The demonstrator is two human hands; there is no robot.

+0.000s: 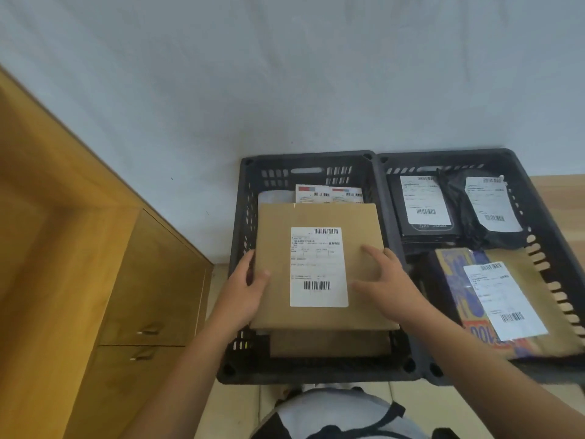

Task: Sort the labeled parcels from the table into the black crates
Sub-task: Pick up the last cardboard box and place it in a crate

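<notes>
Holding a flat cardboard parcel (275,236) over the left crate (304,156), you have both hands on it. Your left hand (247,289) grips the parcel's left edge: the thumb lies on top and the fingers curl round the side. Your right hand (389,280) rests on the right part of the top face with its fingers and thumb stretched out nearly straight and spread, lying flat on the cardboard and not closed round anything. You cannot tell whether the parcel is resting on what lies beneath it or is just above it. It sits roughly level, with its white label (318,267) facing up, barcodes at the top and bottom.

Under the near edge of the parcel you can see a second brown box (329,343) inside the same crate. At the far end two packets with red-striped labels (329,194) show past its far edge.

The right crate (443,153) stands touching the left one, side by side. It holds a black box (427,231) and a black bag (456,198) at the far end, each with a white label. A brown and purple printed parcel (459,280), also labelled, lies at the near end.

A wooden cabinet (152,280) stands to your left against the white wall (285,74), and the crates sit close to that wall.
</notes>
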